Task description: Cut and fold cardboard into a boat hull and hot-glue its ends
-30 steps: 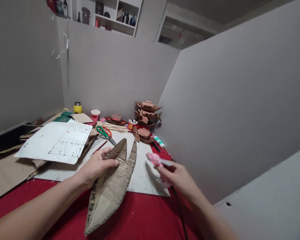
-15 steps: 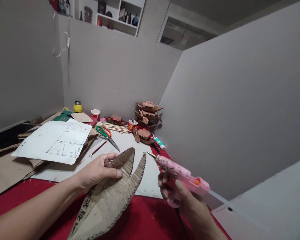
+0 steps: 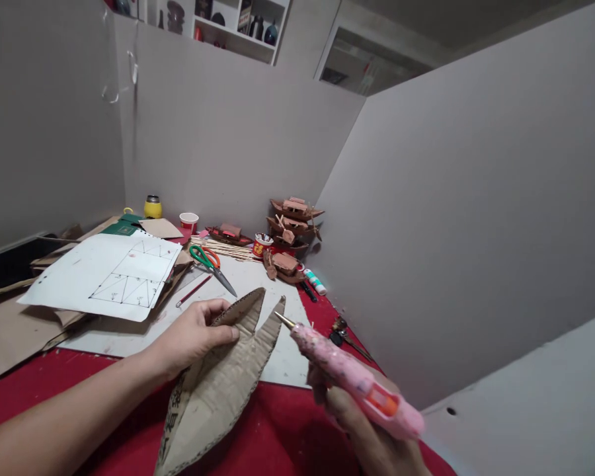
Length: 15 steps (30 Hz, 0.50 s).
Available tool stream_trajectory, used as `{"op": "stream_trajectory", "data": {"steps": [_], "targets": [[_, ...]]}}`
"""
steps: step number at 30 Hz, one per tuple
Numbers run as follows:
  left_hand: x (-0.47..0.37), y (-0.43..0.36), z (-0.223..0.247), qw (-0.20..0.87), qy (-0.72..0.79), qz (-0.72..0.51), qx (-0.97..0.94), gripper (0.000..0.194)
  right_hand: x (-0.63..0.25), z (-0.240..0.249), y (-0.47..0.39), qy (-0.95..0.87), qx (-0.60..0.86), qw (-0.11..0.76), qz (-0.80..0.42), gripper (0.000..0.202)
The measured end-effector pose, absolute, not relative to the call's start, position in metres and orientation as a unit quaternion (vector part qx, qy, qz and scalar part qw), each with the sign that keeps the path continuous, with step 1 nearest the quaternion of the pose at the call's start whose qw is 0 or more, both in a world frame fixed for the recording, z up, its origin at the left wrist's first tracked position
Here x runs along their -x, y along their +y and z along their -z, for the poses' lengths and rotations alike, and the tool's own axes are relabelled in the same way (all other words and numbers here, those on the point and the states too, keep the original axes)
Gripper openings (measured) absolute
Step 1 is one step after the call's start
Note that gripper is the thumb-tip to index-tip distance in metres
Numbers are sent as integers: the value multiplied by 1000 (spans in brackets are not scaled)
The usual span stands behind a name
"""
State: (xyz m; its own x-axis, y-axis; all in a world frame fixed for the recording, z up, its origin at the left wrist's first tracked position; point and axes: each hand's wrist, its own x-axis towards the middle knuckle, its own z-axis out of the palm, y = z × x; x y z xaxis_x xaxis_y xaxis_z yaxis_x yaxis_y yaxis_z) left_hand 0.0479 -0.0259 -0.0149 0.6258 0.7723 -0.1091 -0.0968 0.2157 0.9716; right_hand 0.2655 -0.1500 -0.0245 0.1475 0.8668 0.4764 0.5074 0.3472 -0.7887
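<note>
Between thumb and fingers, my left hand [image 3: 205,337] pinches a cut piece of corrugated cardboard [image 3: 228,390] near its far end. The piece is long and leaf-shaped, split at the far end into two pointed tips, with dark printed characters on its left side. My right hand [image 3: 352,416] is wrapped round a pink hot glue gun [image 3: 347,370] smeared with residue. Its brass nozzle points up and left, close to the right tip of the cardboard; whether it touches cannot be told. The gun's body hides much of my right hand's fingers.
Scissors [image 3: 213,270] and a pencil [image 3: 194,291] lie on a white board [image 3: 143,340] over red cloth. Left, a paper with a drawing [image 3: 109,277] covers cardboard sheets. Behind stand small model boats [image 3: 295,228], paper cups [image 3: 189,222] and sticks [image 3: 225,249]. Grey partitions [image 3: 466,198] enclose the table.
The glue gun has swung lower and its nozzle has come left, nearer the cardboard's right tip. The cardboard has tilted slightly, with my left hand keeping its grip.
</note>
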Motion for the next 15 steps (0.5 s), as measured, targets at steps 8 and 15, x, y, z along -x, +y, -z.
{"op": "stream_trajectory", "data": {"steps": [8, 15], "targets": [[-51, -27, 19, 697, 322, -336, -545, 33, -243, 15, -133, -690, 567, 447, -56, 19], [-52, -27, 18, 695, 321, -335, -549, 34, -241, 18, -129, -677, 575, 456, -64, 26]]}}
